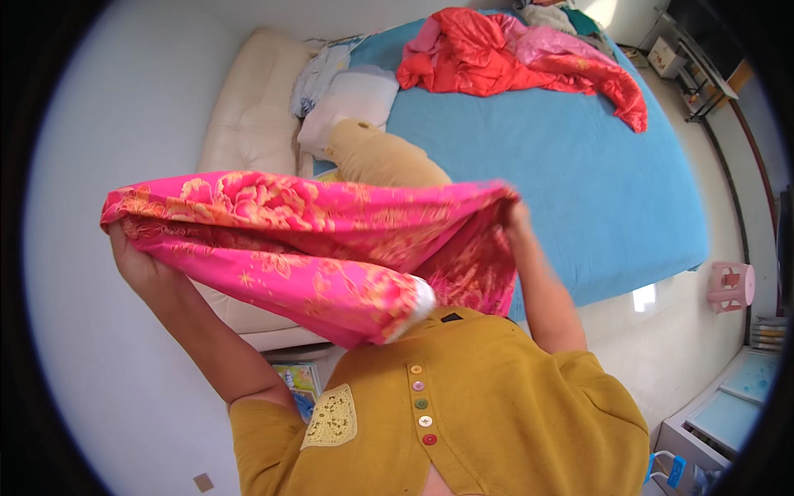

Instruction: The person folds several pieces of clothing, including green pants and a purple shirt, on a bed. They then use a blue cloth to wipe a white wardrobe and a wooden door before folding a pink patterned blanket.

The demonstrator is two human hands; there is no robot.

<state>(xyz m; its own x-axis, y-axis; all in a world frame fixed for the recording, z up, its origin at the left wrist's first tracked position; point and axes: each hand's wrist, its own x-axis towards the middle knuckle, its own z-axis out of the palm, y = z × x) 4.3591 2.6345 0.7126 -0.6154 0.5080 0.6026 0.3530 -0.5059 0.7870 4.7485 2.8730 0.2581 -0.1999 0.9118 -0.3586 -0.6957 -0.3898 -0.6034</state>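
Observation:
A bright pink cloth with peony-like flowers in red and gold is stretched out in the air in front of my chest. My left hand grips its left end, the fingers hidden under the fabric. At the opposite end, my right hand holds a bunched corner, somewhat blurred. Between the hands the cloth sags in folds. One lower part curls towards me and shows a white edge. Whether it is a cover or a garment I cannot tell.
Beyond the cloth stands a bed with a blue sheet and a padded cream headboard. On it lie a tan plush toy, a white pillow and a crumpled red quilt. A pink stool is on the floor at right.

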